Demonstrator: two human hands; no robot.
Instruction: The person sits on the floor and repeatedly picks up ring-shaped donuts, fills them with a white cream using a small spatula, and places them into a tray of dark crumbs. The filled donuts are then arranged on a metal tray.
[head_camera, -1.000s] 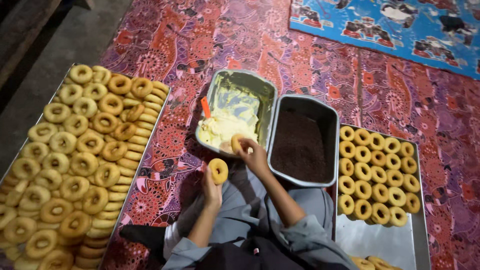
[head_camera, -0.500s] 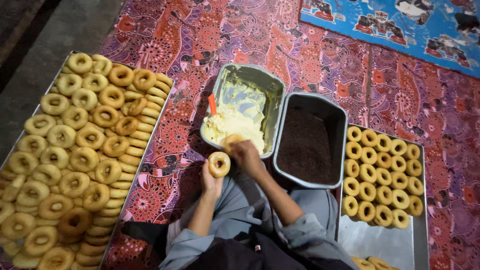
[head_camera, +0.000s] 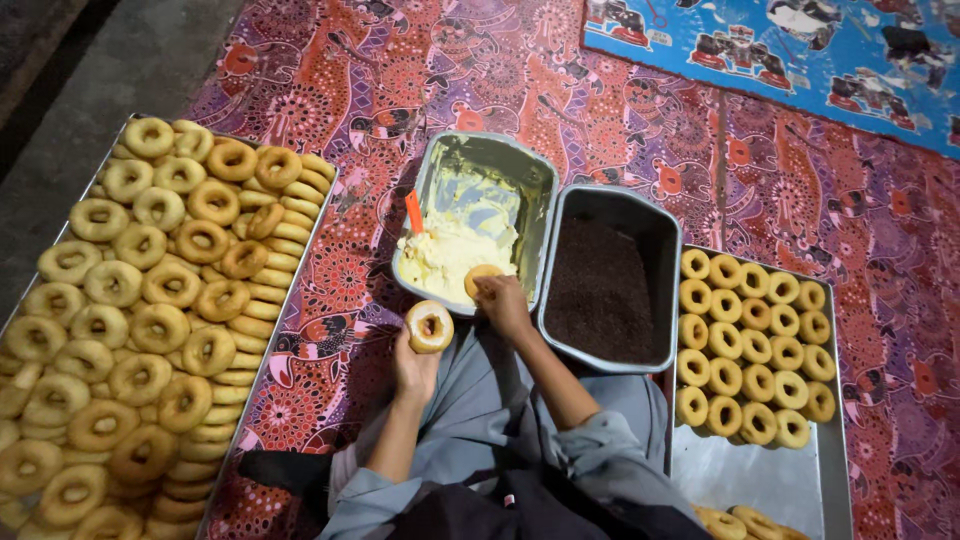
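your left hand (head_camera: 415, 368) pinches a ring doughnut (head_camera: 429, 326) upright, clear of your lap. your right hand (head_camera: 505, 303) grips a second doughnut (head_camera: 481, 279), pressed into the cream tin (head_camera: 440, 165) at 12 o'clock, face down to coat it; the sprinkle tin (head_camera: 668, 235) touches it at 3 o'clock.

I have a single view, from the camera on the person's head, looking almost straight down over their lap and forearms at the floor, so the top of the frame is the far side from the wearer. It sits fairly near: the red patterned batik cloth (head_camera: 330, 90) spread on the floor fills most of the frame, with the large metal tray of plain ring doughnuts (head_camera: 322, 215) cut off at the left and bottom edges. With no second camera, nothing overlaps.
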